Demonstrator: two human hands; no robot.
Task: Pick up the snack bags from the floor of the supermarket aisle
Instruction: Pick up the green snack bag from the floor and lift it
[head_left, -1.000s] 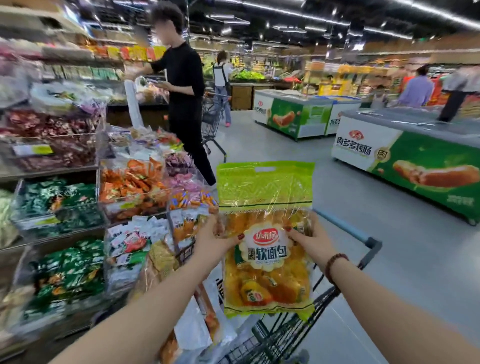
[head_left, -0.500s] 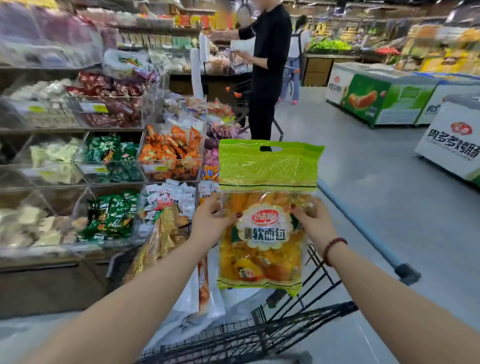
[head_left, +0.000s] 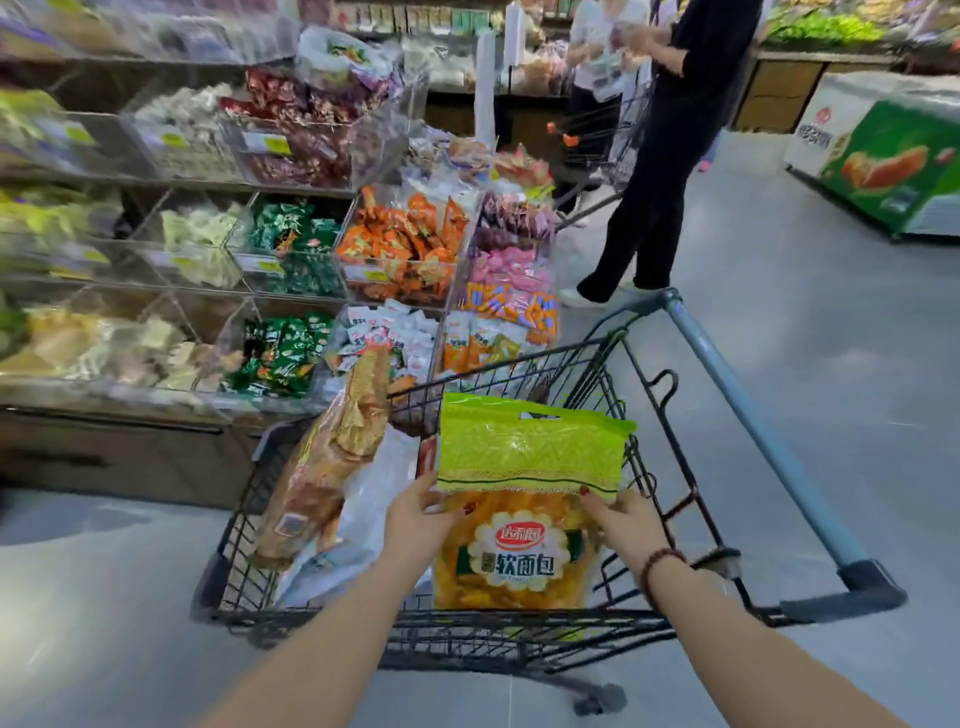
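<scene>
A green-topped bag of yellow soft bread stands upright inside the wire shopping cart, its lower half below the cart's rim. My left hand grips its left edge and my right hand, with a bead bracelet on the wrist, grips its right edge. A long brown snack bag and a white bag lie in the cart to the left of it.
Clear bins of wrapped snacks fill the shelving on the left, right against the cart's far end. A person in black stands in the aisle ahead with another cart. A green freezer chest is at the right. Grey floor lies around the cart.
Both hands have lowered the bread bag from chest height down into the cart. My view has tilted down and turned left, so the cart's basket now fills the middle.
</scene>
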